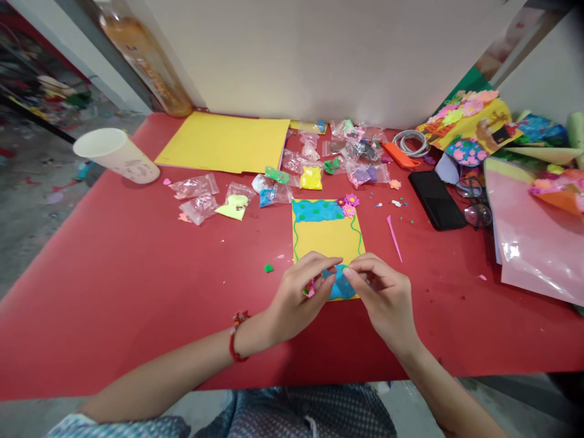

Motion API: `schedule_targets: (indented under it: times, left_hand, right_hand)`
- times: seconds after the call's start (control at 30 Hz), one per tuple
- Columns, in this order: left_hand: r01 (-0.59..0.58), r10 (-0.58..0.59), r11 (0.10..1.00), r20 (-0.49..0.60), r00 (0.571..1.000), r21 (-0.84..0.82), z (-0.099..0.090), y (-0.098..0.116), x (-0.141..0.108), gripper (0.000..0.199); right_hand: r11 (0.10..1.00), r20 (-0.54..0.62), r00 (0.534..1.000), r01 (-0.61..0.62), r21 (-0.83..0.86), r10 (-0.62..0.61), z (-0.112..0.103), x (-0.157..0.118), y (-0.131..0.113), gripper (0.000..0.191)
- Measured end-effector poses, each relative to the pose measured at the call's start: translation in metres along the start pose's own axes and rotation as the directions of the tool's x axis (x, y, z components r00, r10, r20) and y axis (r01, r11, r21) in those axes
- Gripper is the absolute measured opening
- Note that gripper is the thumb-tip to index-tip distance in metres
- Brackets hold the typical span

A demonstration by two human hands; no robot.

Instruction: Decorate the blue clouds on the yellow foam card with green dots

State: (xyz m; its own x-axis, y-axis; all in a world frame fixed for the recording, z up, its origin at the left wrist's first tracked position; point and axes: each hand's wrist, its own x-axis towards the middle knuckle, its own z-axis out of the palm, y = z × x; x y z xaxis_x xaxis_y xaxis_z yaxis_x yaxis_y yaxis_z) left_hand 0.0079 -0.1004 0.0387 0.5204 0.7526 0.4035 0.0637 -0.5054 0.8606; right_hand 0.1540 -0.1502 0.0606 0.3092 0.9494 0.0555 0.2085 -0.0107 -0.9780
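A yellow card (326, 240) lies on the red table, decorated with blue clay (319, 211), green dots, wavy green strips down the sides and pink clay flowers (349, 205) at its upper right corner. Both hands are over its lower part, where a second blue clay area (341, 287) shows between them. My right hand (387, 298) pinches a tiny green bit of clay between thumb and index finger. Beside it, my left hand (301, 295) has its index finger stretched out and its thumb apart. A green clay lump (268, 267) sits left of the card.
Several clay bags, one of yellow clay (311, 177), lie behind the card. To the right are a pink modelling tool (395, 238), a black phone (437, 199), glasses (477, 214) and a pink folder (542, 243). A paper cup (116, 155) and a bottle (146, 61) stand at left.
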Motion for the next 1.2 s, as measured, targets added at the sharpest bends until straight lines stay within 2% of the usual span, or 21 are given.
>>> schedule_targets:
  times: [0.07, 0.17, 0.27, 0.37, 0.57, 0.73, 0.87, 0.97, 1.07, 1.2]
  left_hand:
    - [0.039, -0.039, 0.998, 0.003, 0.999, -0.052, 0.000, 0.001, 0.000, 0.025]
    - [0.166, -0.169, 0.972, -0.002, 0.986, -0.168, 0.001, 0.001, 0.001, 0.022]
    - [0.291, -0.316, 0.898, -0.022, 0.949, -0.329, 0.003, 0.000, 0.003, 0.016]
    - [0.347, -0.403, 0.819, -0.029, 0.915, -0.458, 0.003, 0.000, 0.005, 0.012]
    - [0.355, -0.427, 0.766, -0.010, 0.904, -0.536, -0.001, 0.001, 0.009, 0.011]
    - [0.325, -0.401, 0.831, -0.080, 0.913, -0.450, -0.004, 0.000, 0.010, 0.004]
    - [0.262, -0.320, 0.904, -0.128, 0.939, -0.337, -0.004, -0.004, 0.009, 0.008]
    - [0.227, -0.283, 0.923, -0.147, 0.948, -0.310, -0.002, -0.004, 0.007, 0.008]
    - [0.235, -0.312, 0.898, -0.162, 0.936, -0.373, -0.002, -0.002, 0.006, 0.001]
    - [0.265, -0.368, 0.842, -0.142, 0.919, -0.469, -0.002, 0.002, 0.006, 0.010]
  right_hand:
    - [1.000, -0.027, 0.999, -0.029, 0.010, 0.030, 0.001, 0.001, 0.000, 0.010]
    - [0.994, -0.064, 0.993, -0.094, 0.055, 0.097, 0.003, 0.001, -0.001, 0.010]
    - [0.988, -0.068, 0.989, -0.123, 0.090, 0.129, 0.004, 0.000, 0.001, 0.008]
    - [0.984, -0.053, 0.989, -0.131, 0.122, 0.138, 0.004, -0.001, 0.002, 0.006]
    - [0.982, 0.016, 0.992, -0.124, 0.144, 0.123, 0.005, -0.002, 0.001, 0.006]
    - [0.990, 0.104, 0.988, -0.119, 0.071, 0.111, 0.004, -0.003, 0.000, 0.014]
    - [0.994, 0.051, 0.993, -0.107, -0.007, 0.108, 0.002, -0.003, 0.001, 0.016]
    - [0.997, 0.025, 0.998, -0.061, -0.039, 0.062, 0.003, -0.004, 0.000, 0.016]
    - [0.997, 0.010, 1.000, 0.016, -0.078, -0.015, 0.004, -0.006, -0.002, 0.014]
    - [0.974, -0.016, 0.989, 0.142, -0.173, -0.147, 0.005, -0.009, -0.002, 0.013]
